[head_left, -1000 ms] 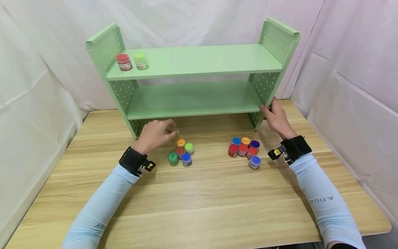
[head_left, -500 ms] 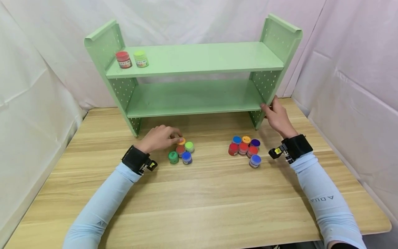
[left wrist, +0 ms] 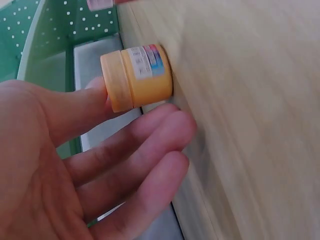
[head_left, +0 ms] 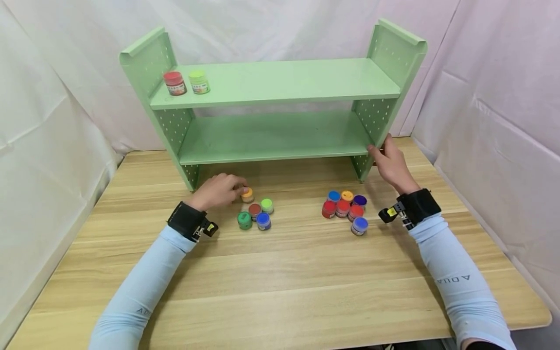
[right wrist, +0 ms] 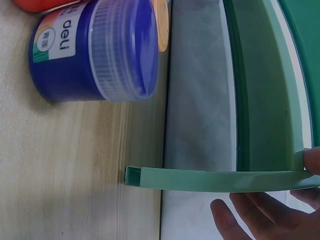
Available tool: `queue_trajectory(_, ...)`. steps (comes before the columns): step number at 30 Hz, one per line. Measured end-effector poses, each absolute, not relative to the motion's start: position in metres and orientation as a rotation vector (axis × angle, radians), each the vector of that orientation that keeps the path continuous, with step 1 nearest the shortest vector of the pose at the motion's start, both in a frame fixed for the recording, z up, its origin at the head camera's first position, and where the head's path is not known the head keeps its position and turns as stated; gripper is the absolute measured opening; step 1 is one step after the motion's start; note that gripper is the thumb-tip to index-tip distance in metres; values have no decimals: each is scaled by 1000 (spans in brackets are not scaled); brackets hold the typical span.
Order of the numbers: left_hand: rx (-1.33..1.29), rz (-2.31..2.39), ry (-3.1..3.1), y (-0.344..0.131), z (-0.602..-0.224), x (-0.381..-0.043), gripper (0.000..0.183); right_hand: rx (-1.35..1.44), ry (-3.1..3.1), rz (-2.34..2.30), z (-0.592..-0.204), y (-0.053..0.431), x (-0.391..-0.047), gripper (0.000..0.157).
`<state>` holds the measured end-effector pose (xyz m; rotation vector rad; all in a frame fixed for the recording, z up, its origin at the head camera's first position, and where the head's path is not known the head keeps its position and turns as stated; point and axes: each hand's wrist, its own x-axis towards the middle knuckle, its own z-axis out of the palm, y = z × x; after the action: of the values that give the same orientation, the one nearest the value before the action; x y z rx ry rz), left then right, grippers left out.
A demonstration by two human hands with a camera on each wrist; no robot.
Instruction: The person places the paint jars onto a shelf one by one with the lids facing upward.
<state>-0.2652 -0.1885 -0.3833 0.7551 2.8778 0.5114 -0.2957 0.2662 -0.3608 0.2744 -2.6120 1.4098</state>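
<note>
Between thumb and fingers of my left hand (head_left: 220, 190) is a small paint jar with an orange lid (head_left: 247, 194). The left wrist view has this orange jar (left wrist: 137, 77) on its side relative to the camera, its label showing and its base close to the wood. My right hand (head_left: 391, 165) grips the right side panel of a light green two-tier shelf (head_left: 271, 138), thumb at the front and fingers behind. By the left hand sit paint jars with green (head_left: 244, 219), brown (head_left: 254, 210), light green (head_left: 267, 205) and blue (head_left: 263, 220) lids.
A second cluster of several paint jars (head_left: 342, 208) stands on the wooden table (head_left: 280, 282) at right, with a blue-lidded jar (head_left: 359, 225) at its front. On the top tier, a red jar (head_left: 175, 83) and a lime jar (head_left: 199, 81) stand at the left end. White cloth (head_left: 494, 121) hangs around.
My left hand came down to the orange jar, took hold of it and shifted it left and slightly back, away from its group. The right hand stays on the shelf.
</note>
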Motion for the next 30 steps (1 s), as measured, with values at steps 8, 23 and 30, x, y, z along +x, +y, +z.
queue_trajectory(8, 701, 558, 2852, -196, -383, -267, 31, 270, -2609, 1423, -360, 266, -296, 59)
queue_trajectory(23, 738, 449, 2929, -191, -383, -265, 42, 263, -2623, 1414, -362, 265, -295, 60)
queue_trajectory(30, 731, 453, 2942, -191, -382, -264, 45, 270, -2622, 1414, -360, 265, -294, 59)
